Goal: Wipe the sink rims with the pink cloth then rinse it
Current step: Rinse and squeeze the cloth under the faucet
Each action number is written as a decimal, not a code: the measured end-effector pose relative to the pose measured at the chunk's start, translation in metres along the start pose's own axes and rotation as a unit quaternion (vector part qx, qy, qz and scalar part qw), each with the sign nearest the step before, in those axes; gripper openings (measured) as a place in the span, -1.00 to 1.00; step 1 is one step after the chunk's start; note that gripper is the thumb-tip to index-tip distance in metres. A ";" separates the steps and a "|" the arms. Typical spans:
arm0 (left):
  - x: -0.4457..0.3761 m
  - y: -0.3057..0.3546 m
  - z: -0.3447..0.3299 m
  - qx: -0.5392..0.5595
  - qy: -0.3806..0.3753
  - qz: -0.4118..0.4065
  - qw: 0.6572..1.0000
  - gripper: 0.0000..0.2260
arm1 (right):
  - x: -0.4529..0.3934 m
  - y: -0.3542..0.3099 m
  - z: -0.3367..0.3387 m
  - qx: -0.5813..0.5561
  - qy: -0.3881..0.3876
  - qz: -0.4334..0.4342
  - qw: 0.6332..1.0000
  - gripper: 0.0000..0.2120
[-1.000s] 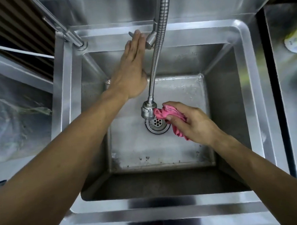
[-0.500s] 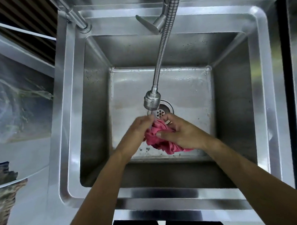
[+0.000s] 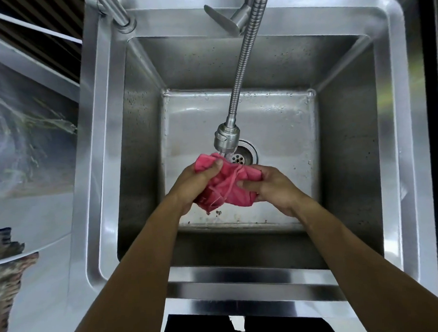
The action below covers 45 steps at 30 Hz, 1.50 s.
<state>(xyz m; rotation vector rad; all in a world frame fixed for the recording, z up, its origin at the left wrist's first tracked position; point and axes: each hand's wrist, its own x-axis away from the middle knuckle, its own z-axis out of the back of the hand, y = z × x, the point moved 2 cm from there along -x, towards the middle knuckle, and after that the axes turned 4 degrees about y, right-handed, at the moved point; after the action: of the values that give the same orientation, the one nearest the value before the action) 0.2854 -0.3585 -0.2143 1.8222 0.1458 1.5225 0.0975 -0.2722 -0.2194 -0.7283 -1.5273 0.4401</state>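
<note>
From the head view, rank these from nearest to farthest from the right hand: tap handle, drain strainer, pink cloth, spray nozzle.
From the right hand:
1. pink cloth, gripped in it, between both hands.
2. drain strainer, just beyond the fingers on the basin floor.
3. spray nozzle, above the cloth, a little left of the drain.
4. tap handle, over the back rim.

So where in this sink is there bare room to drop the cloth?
Free: the basin floor between drain and right wall, and the strip below the back wall. Crowded: the middle, where left hand and right hand hold the pink cloth under the spray head.
</note>
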 end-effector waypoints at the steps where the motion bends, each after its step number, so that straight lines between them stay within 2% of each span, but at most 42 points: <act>1: -0.002 0.000 -0.002 0.009 -0.013 -0.001 1.000 -0.62 | -0.001 0.000 -0.001 -0.006 0.019 0.004 1.000 -0.73; 4: -0.006 -0.004 -0.002 0.004 -0.072 -0.006 0.997 -0.63 | -0.005 0.002 0.000 -0.012 0.051 0.017 0.999 -0.74; 6: -0.009 -0.009 -0.001 -0.018 -0.076 -0.018 0.997 -0.66 | -0.007 0.003 0.000 -0.002 0.069 0.027 0.997 -0.73; 8: -0.011 -0.011 -0.005 -0.030 -0.023 -0.028 0.999 -0.76 | -0.011 0.005 -0.004 -0.005 0.079 0.019 0.997 -0.78; 11: -0.017 -0.012 -0.016 -0.042 0.113 -0.040 0.992 -0.65 | -0.016 0.005 -0.018 0.017 0.125 0.013 0.992 -0.80; 14: -0.023 -0.013 -0.030 -0.055 0.194 -0.074 0.977 -0.67 | -0.024 0.002 -0.032 0.118 0.220 0.078 0.965 -0.72; 18: -0.026 -0.007 -0.037 -0.046 0.244 -0.069 0.966 -0.64 | -0.028 -0.007 -0.049 0.273 0.261 0.140 0.915 -0.68; 21: -0.032 -0.004 -0.031 -0.036 0.218 -0.045 0.974 -0.63 | -0.031 -0.012 -0.050 0.322 0.233 0.165 0.903 -0.61; 25: -0.037 -0.004 -0.033 -0.070 0.223 -0.052 0.971 -0.66 | -0.046 -0.014 -0.037 0.269 0.194 0.120 0.936 -0.62; 29: -0.043 0.002 -0.027 -0.110 0.201 -0.038 0.973 -0.63 | -0.043 -0.009 -0.045 0.332 0.208 0.159 0.906 -0.59; 33: -0.044 -0.001 -0.034 -0.104 0.235 -0.044 0.966 -0.69 | -0.051 -0.013 -0.038 0.342 0.212 0.141 0.905 -0.61; 37: -0.045 -0.010 -0.030 -0.095 0.242 -0.014 0.966 -0.65 | -0.042 -0.006 -0.047 0.387 0.208 0.182 0.879 -0.63; 45: -0.046 -0.009 -0.025 -0.112 0.247 -0.006 0.962 -0.66 | -0.048 -0.012 -0.049 0.374 0.185 0.152 0.896 -0.61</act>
<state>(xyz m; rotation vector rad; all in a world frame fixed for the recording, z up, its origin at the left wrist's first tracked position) 0.2534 -0.3643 -0.2564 1.2372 0.2124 1.8776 0.1422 -0.3207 -0.2419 -0.3954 -0.7774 0.9942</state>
